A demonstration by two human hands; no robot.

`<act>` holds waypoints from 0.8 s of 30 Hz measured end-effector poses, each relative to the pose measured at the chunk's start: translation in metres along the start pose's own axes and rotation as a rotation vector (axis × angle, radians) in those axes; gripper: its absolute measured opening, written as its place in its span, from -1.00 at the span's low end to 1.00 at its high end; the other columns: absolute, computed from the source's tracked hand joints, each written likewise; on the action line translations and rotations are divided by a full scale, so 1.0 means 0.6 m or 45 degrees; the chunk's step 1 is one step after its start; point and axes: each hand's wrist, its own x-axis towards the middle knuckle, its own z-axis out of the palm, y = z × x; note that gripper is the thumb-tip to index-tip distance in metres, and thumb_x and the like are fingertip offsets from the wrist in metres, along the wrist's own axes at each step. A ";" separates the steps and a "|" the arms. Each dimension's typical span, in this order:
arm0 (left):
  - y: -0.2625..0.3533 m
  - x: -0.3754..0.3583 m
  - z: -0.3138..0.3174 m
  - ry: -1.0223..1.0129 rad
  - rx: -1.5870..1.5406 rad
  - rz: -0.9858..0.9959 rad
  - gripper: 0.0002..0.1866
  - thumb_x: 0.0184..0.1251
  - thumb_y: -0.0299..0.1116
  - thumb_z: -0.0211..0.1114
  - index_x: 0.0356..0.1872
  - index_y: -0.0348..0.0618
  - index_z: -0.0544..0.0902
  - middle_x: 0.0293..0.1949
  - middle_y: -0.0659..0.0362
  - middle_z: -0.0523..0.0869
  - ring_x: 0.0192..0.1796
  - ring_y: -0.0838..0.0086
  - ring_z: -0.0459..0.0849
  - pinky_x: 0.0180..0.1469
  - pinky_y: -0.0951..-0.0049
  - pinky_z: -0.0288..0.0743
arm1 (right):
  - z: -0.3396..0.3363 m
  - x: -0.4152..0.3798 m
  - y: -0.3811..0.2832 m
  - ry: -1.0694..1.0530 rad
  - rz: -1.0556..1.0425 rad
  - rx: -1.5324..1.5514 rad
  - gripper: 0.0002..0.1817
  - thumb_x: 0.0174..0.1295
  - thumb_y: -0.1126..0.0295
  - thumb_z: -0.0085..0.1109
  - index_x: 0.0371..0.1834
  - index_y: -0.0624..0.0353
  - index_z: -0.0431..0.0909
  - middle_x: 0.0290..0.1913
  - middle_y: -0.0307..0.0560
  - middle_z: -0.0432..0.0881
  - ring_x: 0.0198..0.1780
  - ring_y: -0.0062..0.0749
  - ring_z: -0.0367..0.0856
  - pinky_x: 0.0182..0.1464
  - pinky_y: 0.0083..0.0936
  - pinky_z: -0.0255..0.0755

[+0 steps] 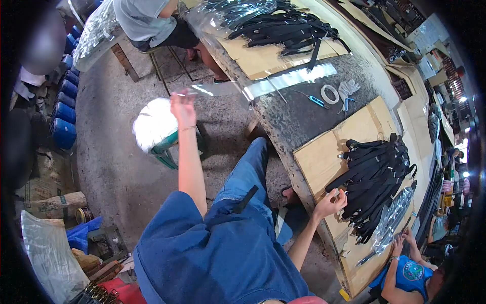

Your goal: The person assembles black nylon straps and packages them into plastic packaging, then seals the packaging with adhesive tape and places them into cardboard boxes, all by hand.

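Observation:
My left hand (183, 109) is raised beside a white bundle on a green stool (164, 152). Its fingers are closed on the end of a clear plastic sleeve (210, 89), which stretches right toward the table edge. At the near edge of the cardboard, my right hand (331, 203) has its fingers pinched together next to a pile of black straps (374, 177); what they hold is too small to tell. A long plastic-wrapped bundle (392, 220) lies beside the pile.
The dark table (314, 119) bears a tape roll (329, 94), a blue cutter (318, 101), a glove (348, 89) and more black straps (283, 31). One person sits at the upper left, another works at the lower right. Blue containers (64, 133) line the left side.

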 end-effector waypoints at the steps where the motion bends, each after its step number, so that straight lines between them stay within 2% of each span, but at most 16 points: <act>1: 0.041 0.004 0.004 -0.066 0.089 0.112 -0.79 0.43 -0.19 0.11 -0.30 -0.11 0.49 -0.32 0.11 0.64 -0.12 0.29 0.63 -0.05 0.21 0.52 | -0.001 0.001 0.004 -0.026 0.100 0.026 -0.75 0.28 0.42 0.17 -0.06 0.33 0.48 0.00 0.01 0.37 -0.14 -0.32 0.52 -0.21 -0.45 0.48; 4: 0.225 0.101 -0.046 -0.038 0.275 0.660 -0.76 0.37 -0.28 0.03 -0.40 -0.21 0.55 -0.40 0.12 0.64 -0.26 0.38 0.59 -0.17 0.35 0.49 | 0.000 0.004 0.007 -0.063 0.155 0.004 -0.74 0.28 0.40 0.16 -0.05 0.33 0.48 0.00 0.01 0.37 -0.15 -0.32 0.52 -0.22 -0.44 0.48; 5: 0.301 0.033 0.044 0.143 0.840 1.288 -0.78 0.30 -0.31 0.04 -0.44 -0.22 0.54 -0.45 0.14 0.61 -0.36 0.40 0.58 -0.29 0.40 0.48 | 0.001 0.004 0.006 -0.066 0.155 0.004 -0.74 0.28 0.40 0.16 -0.05 0.33 0.48 0.00 0.01 0.37 -0.15 -0.32 0.52 -0.22 -0.44 0.48; 6: 0.372 -0.007 0.110 0.152 0.376 1.295 -0.75 0.25 -0.32 0.04 -0.53 -0.24 0.54 -0.47 0.12 0.62 -0.42 0.37 0.59 -0.34 0.40 0.49 | 0.000 0.004 0.002 -0.047 0.150 0.002 -0.74 0.27 0.42 0.17 -0.05 0.33 0.48 0.00 0.01 0.37 -0.14 -0.31 0.51 -0.21 -0.44 0.48; 8: 0.477 -0.089 0.187 -0.107 0.958 1.867 -0.65 0.29 -0.31 0.00 -0.60 -0.33 0.55 -0.43 0.05 0.68 -0.39 0.33 0.62 -0.23 0.32 0.52 | -0.004 0.000 -0.009 -0.037 0.151 0.003 -0.74 0.26 0.43 0.17 -0.04 0.33 0.48 0.00 0.01 0.37 -0.13 -0.30 0.51 -0.21 -0.44 0.48; 9: 0.493 -0.163 0.244 0.108 1.348 1.931 -0.66 0.32 -0.32 -0.01 -0.52 -0.37 0.59 -0.36 0.04 0.70 -0.30 0.33 0.64 -0.15 0.32 0.51 | -0.006 -0.003 -0.018 0.014 0.011 -0.014 -0.74 0.25 0.46 0.18 -0.04 0.35 0.47 0.00 0.01 0.37 -0.10 -0.29 0.50 -0.19 -0.43 0.48; 11: 0.505 -0.226 0.276 -0.572 1.492 1.545 -0.68 0.37 -0.35 -0.01 -0.34 -0.42 0.61 -0.26 0.02 0.69 -0.15 0.37 0.62 0.00 0.36 0.48 | -0.007 -0.007 -0.039 0.038 -0.095 -0.010 -0.75 0.23 0.52 0.17 -0.05 0.36 0.47 0.02 0.02 0.39 -0.02 -0.27 0.47 -0.06 -0.38 0.45; 12: 0.464 -0.288 0.307 -0.951 1.407 1.212 -0.78 0.21 -0.51 -0.04 -0.42 -0.39 0.59 -0.28 -0.06 0.67 -0.31 0.37 0.63 -0.25 0.42 0.52 | -0.005 -0.010 -0.077 -0.121 -0.062 0.141 -0.72 0.20 0.54 0.18 -0.03 0.35 0.46 0.04 0.02 0.40 0.00 -0.25 0.45 0.01 -0.37 0.41; 13: 0.403 -0.316 0.278 -0.891 1.140 1.047 -0.87 0.15 -0.52 0.08 -0.40 -0.34 0.59 -0.29 -0.02 0.68 -0.29 0.36 0.67 -0.24 0.41 0.54 | -0.007 -0.017 -0.137 -0.279 -0.023 0.282 -0.69 0.18 0.56 0.19 -0.01 0.34 0.45 0.06 0.02 0.41 0.03 -0.23 0.43 0.08 -0.36 0.37; 14: 0.392 -0.322 0.290 -1.597 1.403 0.401 -0.90 0.19 -0.46 0.18 -0.39 -0.28 0.58 -0.29 0.03 0.69 -0.30 0.37 0.68 -0.25 0.40 0.56 | -0.007 -0.027 -0.206 -0.469 -0.136 0.503 -0.57 0.10 0.55 0.25 0.07 0.30 0.41 0.13 0.05 0.41 0.16 -0.18 0.39 0.19 -0.35 0.28; 16: 0.279 -0.350 0.277 -2.172 1.269 -0.011 -0.86 0.25 -0.40 0.20 -0.40 -0.28 0.57 -0.35 0.07 0.64 -0.32 0.26 0.64 -0.22 0.36 0.53 | 0.002 -0.058 -0.313 -0.946 -0.102 1.218 -0.18 -0.10 0.17 0.49 0.21 0.28 0.30 0.30 0.10 0.32 0.38 -0.15 0.23 0.34 -0.29 0.12; 17: 0.231 -0.369 0.260 -2.160 1.209 -0.058 -0.84 0.25 -0.39 0.20 -0.43 -0.29 0.53 -0.42 0.05 0.60 -0.34 0.21 0.61 -0.26 0.32 0.48 | 0.012 -0.065 -0.338 -1.313 -0.148 1.418 -0.05 -0.17 0.06 0.52 0.27 0.30 0.25 0.32 0.11 0.30 0.39 -0.17 0.21 0.36 -0.29 0.09; 19: 0.164 -0.390 0.234 -2.033 1.163 -0.049 -0.78 0.26 -0.35 0.23 -0.48 -0.30 0.51 -0.51 0.04 0.53 -0.42 0.20 0.56 -0.33 0.29 0.41 | 0.024 -0.081 -0.350 -1.769 0.090 1.345 -0.21 -0.08 0.19 0.51 0.21 0.32 0.35 0.09 0.01 0.51 0.15 -0.33 0.47 0.19 -0.41 0.33; 20: 0.152 -0.386 0.227 -2.032 1.152 -0.052 -0.78 0.26 -0.35 0.23 -0.48 -0.30 0.51 -0.51 0.04 0.53 -0.42 0.20 0.56 -0.33 0.29 0.41 | 0.040 -0.101 -0.319 -1.703 0.167 1.252 -0.48 0.05 0.34 0.42 0.05 0.33 0.47 -0.17 -0.13 0.61 -0.16 -0.49 0.59 -0.07 -0.58 0.45; 22: 0.129 -0.363 0.223 -1.984 1.379 -0.286 -0.86 0.26 -0.40 0.23 -0.42 -0.25 0.55 -0.37 0.10 0.62 -0.33 0.32 0.61 -0.25 0.39 0.46 | 0.067 -0.117 -0.285 -1.567 0.339 1.300 -0.77 0.18 0.46 0.28 -0.15 0.33 0.53 -0.35 -0.21 0.59 -0.37 -0.61 0.54 -0.28 -0.67 0.43; 24: 0.088 -0.309 0.204 -1.587 1.424 -0.355 -0.84 0.29 -0.36 0.21 -0.36 -0.25 0.58 -0.35 0.12 0.63 -0.25 0.42 0.61 -0.18 0.40 0.45 | 0.065 -0.113 -0.274 -1.536 0.416 1.224 -0.86 0.22 0.49 0.23 -0.22 0.32 0.53 -0.37 -0.21 0.59 -0.40 -0.63 0.52 -0.30 -0.68 0.41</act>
